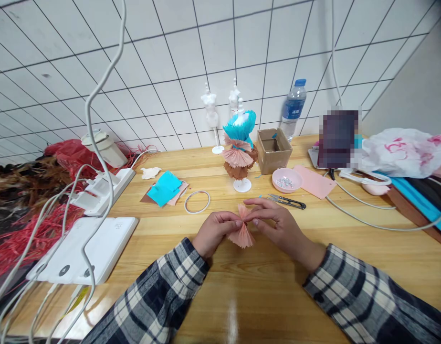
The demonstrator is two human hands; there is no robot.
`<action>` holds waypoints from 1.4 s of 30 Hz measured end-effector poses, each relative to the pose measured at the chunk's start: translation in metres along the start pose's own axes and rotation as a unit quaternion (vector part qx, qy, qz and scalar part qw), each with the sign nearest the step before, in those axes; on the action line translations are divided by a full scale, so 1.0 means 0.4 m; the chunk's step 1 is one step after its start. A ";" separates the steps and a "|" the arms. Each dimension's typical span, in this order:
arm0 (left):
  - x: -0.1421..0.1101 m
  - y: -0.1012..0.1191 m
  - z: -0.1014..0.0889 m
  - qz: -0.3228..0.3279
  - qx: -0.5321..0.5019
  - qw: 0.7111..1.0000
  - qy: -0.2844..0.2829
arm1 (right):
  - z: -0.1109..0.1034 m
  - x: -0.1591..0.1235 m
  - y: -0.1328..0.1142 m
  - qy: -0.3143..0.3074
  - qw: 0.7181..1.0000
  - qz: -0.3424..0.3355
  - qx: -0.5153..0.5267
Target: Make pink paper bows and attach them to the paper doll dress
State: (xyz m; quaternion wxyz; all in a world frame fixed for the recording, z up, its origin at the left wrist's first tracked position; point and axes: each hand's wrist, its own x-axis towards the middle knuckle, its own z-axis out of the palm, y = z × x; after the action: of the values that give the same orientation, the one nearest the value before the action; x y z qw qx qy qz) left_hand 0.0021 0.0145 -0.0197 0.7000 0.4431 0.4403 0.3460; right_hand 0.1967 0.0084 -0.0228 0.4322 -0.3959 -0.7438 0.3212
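Note:
Both hands meet over the wooden table [285, 296] on a small pleated pink paper fan [242, 232]. My left hand [214, 233] pinches the fan's middle from the left. My right hand [278, 222] pinches the same spot from the right, fingers closed. The fan spreads out above and below the pinch. Behind it stands a small white mannequin stand [239, 148] dressed in layered pleated paper, turquoise on top, pink and brown below.
Small black scissors [288, 201], a pink dish of beads [287, 179], pink paper [314, 181], a cardboard box [274, 150], a water bottle [292, 108], a white tape ring [197, 201], turquoise paper pieces [164, 188]. Power strips [85, 248] and cables at left; phone [338, 138] and plastic bag [403, 152] at right.

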 end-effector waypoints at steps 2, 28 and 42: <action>0.000 0.000 0.001 0.000 0.011 1.000 -0.003 | 0.000 -0.002 -0.004 0.013 1.000 -0.007 -0.010; 0.001 0.010 -0.002 0.011 0.052 0.996 -0.066 | 0.022 0.008 0.007 0.017 0.974 0.153 0.169; 0.009 0.003 -0.006 -0.035 0.019 0.998 -0.041 | 0.038 -0.006 -0.008 0.057 0.991 0.100 0.061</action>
State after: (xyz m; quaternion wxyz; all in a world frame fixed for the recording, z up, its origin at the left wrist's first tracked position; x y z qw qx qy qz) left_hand 0.0013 0.0189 -0.0203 0.7204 0.4546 0.4331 0.2945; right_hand 0.1830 0.0027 -0.0275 0.4628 -0.4589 -0.6538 0.3843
